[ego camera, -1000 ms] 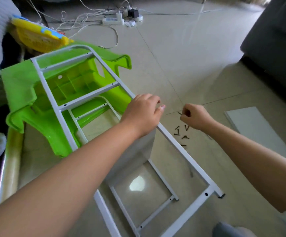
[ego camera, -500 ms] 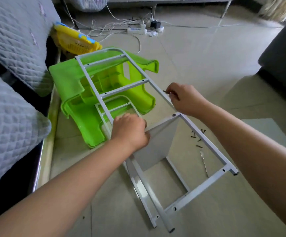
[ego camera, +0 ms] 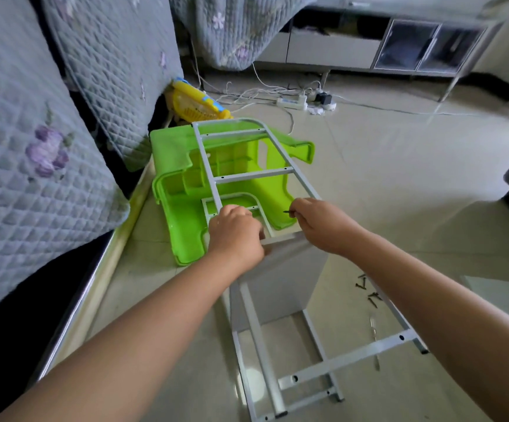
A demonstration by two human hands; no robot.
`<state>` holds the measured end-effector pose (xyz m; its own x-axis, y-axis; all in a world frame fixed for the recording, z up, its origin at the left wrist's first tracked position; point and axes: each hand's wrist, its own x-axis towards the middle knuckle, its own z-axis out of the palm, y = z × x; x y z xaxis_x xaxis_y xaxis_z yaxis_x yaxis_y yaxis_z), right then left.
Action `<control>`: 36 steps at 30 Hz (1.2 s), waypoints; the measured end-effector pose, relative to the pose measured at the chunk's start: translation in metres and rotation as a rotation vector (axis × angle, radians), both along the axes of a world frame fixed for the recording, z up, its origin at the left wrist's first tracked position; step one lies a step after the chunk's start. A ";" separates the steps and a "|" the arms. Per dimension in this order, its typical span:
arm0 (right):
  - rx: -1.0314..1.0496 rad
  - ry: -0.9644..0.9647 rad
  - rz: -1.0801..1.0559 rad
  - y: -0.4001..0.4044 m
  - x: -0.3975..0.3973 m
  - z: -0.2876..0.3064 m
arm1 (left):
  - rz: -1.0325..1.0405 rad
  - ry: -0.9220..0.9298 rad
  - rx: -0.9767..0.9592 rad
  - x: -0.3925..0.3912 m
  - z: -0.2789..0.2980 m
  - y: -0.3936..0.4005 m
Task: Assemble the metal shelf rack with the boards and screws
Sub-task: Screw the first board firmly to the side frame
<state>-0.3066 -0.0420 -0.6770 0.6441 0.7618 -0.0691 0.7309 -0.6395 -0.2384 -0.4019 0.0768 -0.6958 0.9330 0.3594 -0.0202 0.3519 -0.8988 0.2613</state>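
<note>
The white metal frame (ego camera: 248, 175) is laid at a slant across the middle of the floor, its far end propped over a tipped green plastic stool (ego camera: 186, 208), its near end down by the bottom of the view. A white board (ego camera: 289, 278) is stood on edge between the frame's side rails, about halfway along. The left hand (ego camera: 236, 236) is curled round the left rail right where the board's top edge meets it, so rail and board are gripped together there. A single dark screw (ego camera: 288, 212) is pinched in the right hand (ego camera: 323, 223), fingertips closed on it, tip pointed left, just above the right rail. More loose screws (ego camera: 367, 289) are scattered on the tile to the right, with a thin screwdriver (ego camera: 374, 342) lying nearer. A quilted sofa (ego camera: 34, 147) is seen on the left, a power strip (ego camera: 291, 102) far back.
</note>
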 end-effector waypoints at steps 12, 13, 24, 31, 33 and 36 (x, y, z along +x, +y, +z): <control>-0.123 0.009 0.065 0.009 0.008 0.001 | 0.108 -0.053 -0.355 -0.053 0.005 0.016; -0.143 0.011 0.071 0.011 0.008 0.001 | 0.122 -0.070 -0.388 -0.055 0.006 0.013; -0.211 -0.020 0.209 0.011 -0.002 0.016 | 0.163 -0.108 -0.402 -0.055 0.009 0.007; -0.201 -0.093 0.325 0.017 -0.021 0.032 | 0.040 -0.004 -0.421 -0.064 0.001 0.017; -0.185 -0.074 0.323 0.019 -0.024 0.031 | -0.018 0.014 -0.445 -0.068 -0.003 0.021; -0.148 -0.065 0.297 0.021 -0.030 0.032 | -0.073 0.029 -0.453 -0.069 -0.007 0.024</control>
<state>-0.3368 -0.0214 -0.6448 0.4019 0.9018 -0.1589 0.9012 -0.4202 -0.1058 -0.4712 0.1010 -0.7033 0.9523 0.2415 -0.1863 0.3045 -0.7189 0.6249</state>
